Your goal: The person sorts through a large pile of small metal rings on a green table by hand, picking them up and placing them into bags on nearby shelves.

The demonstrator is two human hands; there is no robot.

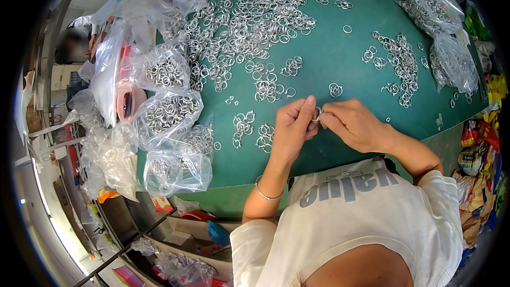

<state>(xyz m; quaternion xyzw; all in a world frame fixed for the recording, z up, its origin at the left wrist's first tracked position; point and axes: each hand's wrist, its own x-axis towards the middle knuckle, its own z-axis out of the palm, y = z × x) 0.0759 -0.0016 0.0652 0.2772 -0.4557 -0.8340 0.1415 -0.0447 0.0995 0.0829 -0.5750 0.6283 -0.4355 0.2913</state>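
Over green tabletop (321,58), left hand (295,121) and right hand (355,125) — nearly closed — pinch a ring (317,118).

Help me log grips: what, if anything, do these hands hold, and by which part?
A small silver metal ring, held by its rim: bare left hand on one side, bare right hand opposite; exact contacts hidden.

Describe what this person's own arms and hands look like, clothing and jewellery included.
The left arm and right arm come out of short, loose off-white sleeves. A thin, silvery bracelet circles the left forearm; none shows on the right. The left grip and right grip are both gloveless.
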